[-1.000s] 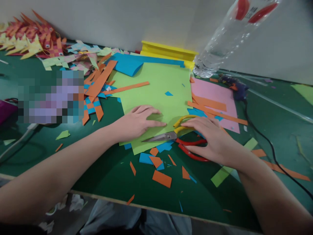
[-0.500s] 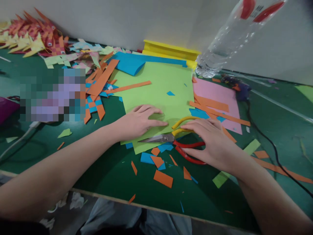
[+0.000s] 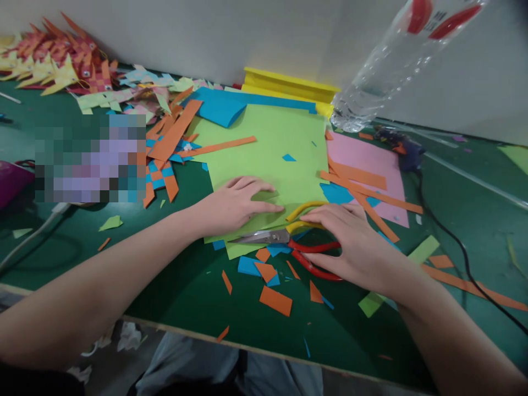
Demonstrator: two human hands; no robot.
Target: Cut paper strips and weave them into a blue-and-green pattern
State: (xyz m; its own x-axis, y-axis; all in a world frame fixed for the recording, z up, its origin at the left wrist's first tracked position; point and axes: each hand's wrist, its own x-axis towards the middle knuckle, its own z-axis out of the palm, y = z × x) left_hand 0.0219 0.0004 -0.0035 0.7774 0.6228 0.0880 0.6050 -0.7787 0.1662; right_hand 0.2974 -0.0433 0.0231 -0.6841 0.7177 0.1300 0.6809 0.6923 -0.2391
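Note:
My left hand [image 3: 236,208] rests on a sheet of light green paper [image 3: 268,148], fingers stretched out and apart. The scissors [image 3: 277,236] are in my right hand [image 3: 353,242], fingers around the handles, one loop yellow and the other red. Their blades point left, close together, over the near edge of the green sheet and just below my left hand. A small blue scrap [image 3: 289,158] and an orange strip [image 3: 225,146] lie on top of the sheet.
Blue and orange offcuts [image 3: 275,301] litter the green tabletop [image 3: 173,286]. A pink sheet [image 3: 367,148] lies right, a leaning plastic bottle [image 3: 383,77] behind it. Woven paper figures [image 3: 58,60] are piled back left. A black cable [image 3: 449,236] crosses the right side.
My right hand has shifted slightly left and down with the scissors, and the blades have moved slightly left. My left hand has stayed in place on the green paper.

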